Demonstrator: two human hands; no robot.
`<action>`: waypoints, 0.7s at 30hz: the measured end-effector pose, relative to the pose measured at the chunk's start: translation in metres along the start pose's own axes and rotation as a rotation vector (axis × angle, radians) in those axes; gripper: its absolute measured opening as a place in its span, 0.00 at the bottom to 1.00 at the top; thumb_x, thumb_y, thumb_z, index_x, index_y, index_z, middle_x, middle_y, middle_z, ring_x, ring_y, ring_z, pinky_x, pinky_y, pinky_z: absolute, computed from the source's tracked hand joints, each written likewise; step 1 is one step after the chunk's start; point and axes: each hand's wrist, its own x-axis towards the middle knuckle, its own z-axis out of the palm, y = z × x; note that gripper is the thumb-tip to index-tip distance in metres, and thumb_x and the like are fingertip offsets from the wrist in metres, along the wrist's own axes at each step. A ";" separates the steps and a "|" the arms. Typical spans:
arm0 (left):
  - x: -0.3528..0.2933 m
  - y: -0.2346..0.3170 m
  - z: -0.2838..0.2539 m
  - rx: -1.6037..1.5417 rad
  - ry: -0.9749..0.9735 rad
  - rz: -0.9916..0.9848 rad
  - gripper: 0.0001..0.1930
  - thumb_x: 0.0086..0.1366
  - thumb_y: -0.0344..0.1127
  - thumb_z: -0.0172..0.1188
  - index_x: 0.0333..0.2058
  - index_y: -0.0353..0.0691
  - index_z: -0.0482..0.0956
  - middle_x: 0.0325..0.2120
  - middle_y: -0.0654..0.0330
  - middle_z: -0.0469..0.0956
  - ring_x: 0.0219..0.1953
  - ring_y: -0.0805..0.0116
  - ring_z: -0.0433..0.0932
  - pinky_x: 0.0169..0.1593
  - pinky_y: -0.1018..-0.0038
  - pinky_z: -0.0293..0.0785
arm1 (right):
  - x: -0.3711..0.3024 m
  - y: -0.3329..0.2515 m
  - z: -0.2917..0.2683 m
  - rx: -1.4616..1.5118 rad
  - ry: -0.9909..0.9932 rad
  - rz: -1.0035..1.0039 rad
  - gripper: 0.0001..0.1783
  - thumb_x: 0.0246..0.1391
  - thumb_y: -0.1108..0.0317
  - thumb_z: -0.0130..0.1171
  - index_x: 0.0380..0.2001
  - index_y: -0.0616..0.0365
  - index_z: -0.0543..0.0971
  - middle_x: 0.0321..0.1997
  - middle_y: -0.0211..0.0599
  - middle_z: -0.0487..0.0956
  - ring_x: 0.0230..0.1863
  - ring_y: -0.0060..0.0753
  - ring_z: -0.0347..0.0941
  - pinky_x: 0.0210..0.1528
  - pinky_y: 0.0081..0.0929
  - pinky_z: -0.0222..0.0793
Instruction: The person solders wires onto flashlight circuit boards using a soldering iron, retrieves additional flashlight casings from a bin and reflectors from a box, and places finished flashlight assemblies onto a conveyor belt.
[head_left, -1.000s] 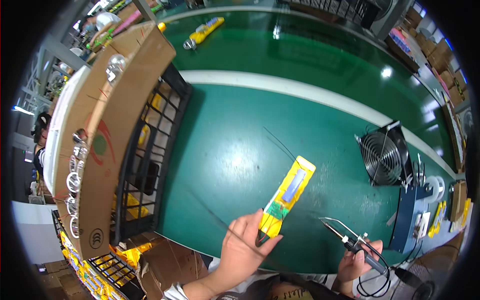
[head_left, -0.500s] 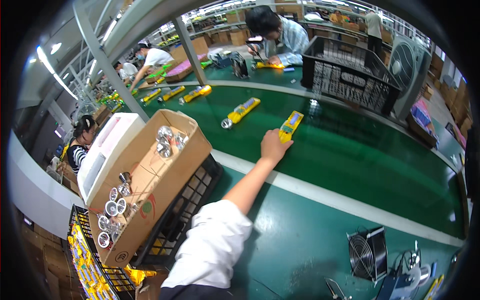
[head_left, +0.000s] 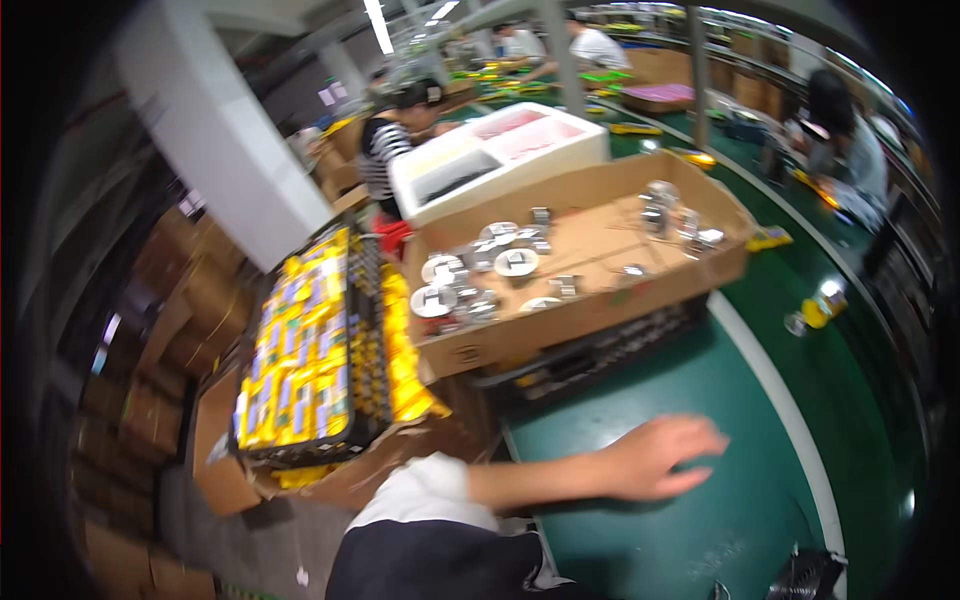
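Note:
My left hand (head_left: pixel 665 458) is blurred by motion above the green tabletop (head_left: pixel 600 545), fingers pointing right. Thumb and fingers are apart, and nothing shows between them. Beyond it, a cardboard box (head_left: pixel 590 312) holds several shiny round reflectors (head_left: pixel 515 263), some with thin wires. The box rests on a black crate (head_left: pixel 560 370). To the left, another black crate (head_left: pixel 350 440) is packed with yellow flashlight housings (head_left: pixel 290 350). On the green conveyor belt (head_left: pixel 850 400) at right lies a yellow flashlight (head_left: pixel 825 305) with a clear-looking round head. My right hand is out of view.
A white foam box (head_left: pixel 500 155) with compartments stands behind the cardboard box. A person in a striped top (head_left: pixel 385 150) sits at left, and another person (head_left: pixel 850 150) works across the belt. A black fan (head_left: pixel 805 575) lies at the lower right. A pillar (head_left: pixel 220 130) rises at left.
My left hand has let go of the yellow flashlight housing it held over the belt and drawn back over the tabletop. The view has swung left, showing more of the housing crate.

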 end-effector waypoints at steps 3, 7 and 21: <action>-0.128 0.028 -0.079 0.238 -0.029 -0.120 0.13 0.50 0.34 0.63 0.37 0.42 0.79 0.24 0.63 0.75 0.27 0.67 0.73 0.34 0.71 0.69 | -0.005 0.020 0.019 0.020 -0.151 0.064 0.13 0.47 0.66 0.58 0.31 0.61 0.68 0.17 0.37 0.67 0.16 0.29 0.62 0.17 0.25 0.59; -0.235 0.078 -0.204 0.927 0.261 -0.413 0.04 0.50 0.30 0.61 0.27 0.43 0.78 0.23 0.59 0.76 0.25 0.62 0.74 0.28 0.69 0.69 | -0.009 0.029 0.024 0.069 -0.251 0.103 0.14 0.47 0.64 0.58 0.31 0.61 0.68 0.19 0.37 0.68 0.17 0.30 0.63 0.19 0.26 0.60; -0.354 0.045 -0.307 1.117 0.267 -1.856 0.31 0.46 0.53 0.65 0.38 0.27 0.75 0.40 0.42 0.72 0.43 0.46 0.72 0.49 0.63 0.69 | 0.030 0.059 0.015 0.093 -0.344 0.319 0.17 0.47 0.59 0.58 0.33 0.60 0.69 0.23 0.37 0.70 0.22 0.32 0.65 0.24 0.29 0.64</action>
